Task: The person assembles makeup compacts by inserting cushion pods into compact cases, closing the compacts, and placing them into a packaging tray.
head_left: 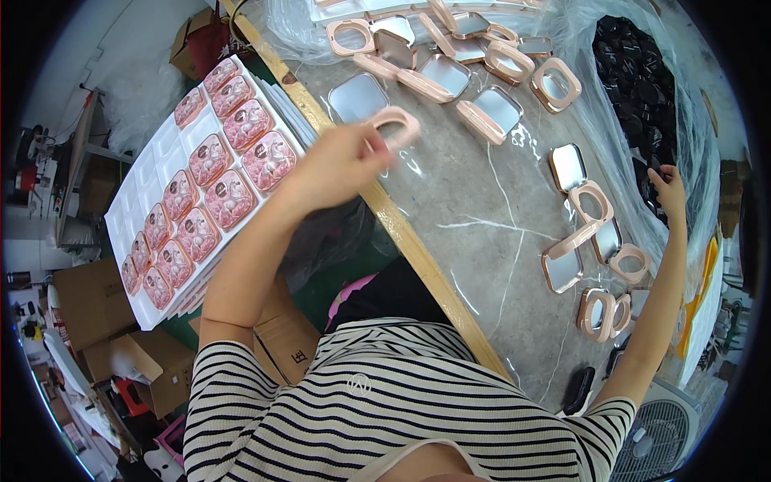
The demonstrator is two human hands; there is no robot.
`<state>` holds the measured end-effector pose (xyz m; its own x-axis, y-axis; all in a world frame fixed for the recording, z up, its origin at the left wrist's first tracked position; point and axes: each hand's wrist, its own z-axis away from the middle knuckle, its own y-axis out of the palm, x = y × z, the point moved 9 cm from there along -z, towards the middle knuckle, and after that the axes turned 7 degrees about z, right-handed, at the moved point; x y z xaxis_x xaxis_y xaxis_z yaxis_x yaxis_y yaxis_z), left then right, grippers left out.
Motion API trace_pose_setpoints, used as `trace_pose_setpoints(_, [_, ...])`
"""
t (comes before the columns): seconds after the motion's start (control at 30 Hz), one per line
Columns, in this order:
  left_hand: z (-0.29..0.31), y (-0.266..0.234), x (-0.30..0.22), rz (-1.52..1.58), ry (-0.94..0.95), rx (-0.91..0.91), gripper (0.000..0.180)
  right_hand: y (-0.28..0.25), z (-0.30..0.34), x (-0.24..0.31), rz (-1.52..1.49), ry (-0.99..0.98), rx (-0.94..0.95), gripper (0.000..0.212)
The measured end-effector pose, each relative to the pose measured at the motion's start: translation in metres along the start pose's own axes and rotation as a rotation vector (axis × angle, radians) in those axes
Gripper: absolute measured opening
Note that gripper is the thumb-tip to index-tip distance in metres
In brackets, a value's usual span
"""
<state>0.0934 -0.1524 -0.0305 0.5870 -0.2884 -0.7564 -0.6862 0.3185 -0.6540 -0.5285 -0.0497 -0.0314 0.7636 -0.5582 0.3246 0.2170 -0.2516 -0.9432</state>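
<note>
My left hand (341, 165) is closed on a pink-gold compact case, pinching the lower side of its ring-shaped base (399, 123). Above the fingers is a square mirror lid (359, 98); whether it belongs to the same case I cannot tell. The base looks slightly blurred. On the far right, my right hand (671, 193) reaches to a clear plastic bag (598, 84) full of small black round pieces (634, 88). Its fingers are partly apart, at the edge of the black pieces. Its palm side is hidden.
Several open compacts (490, 112) lie across the grey marbled table (458, 257), more along its right side (596, 313). Left of the wooden edge (418, 281), stacked white trays (144, 201) hold pink decorated square cases (229, 201). A black object (578, 391) and a fan (654, 426) are at lower right.
</note>
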Motion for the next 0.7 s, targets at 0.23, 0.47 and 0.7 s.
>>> trace_pose_setpoints(0.23, [0.041, 0.057, 0.022, 0.525, -0.39, 0.376, 0.029, -0.029, 0.062, 0.052, -0.603, -0.026, 0.051, 0.063])
trace_pose_setpoints(0.47, [0.016, 0.037, 0.001, -0.265, -0.083, -0.076, 0.062, -0.038, 0.179, 0.157, -1.177, -0.215, 0.293, 0.079])
trace_pose_setpoints(0.7, [0.006, 0.05, 0.002, -0.551, -0.046, -0.159, 0.064, 0.042, 0.255, 0.231, -1.309, -0.1, 0.599, 0.069])
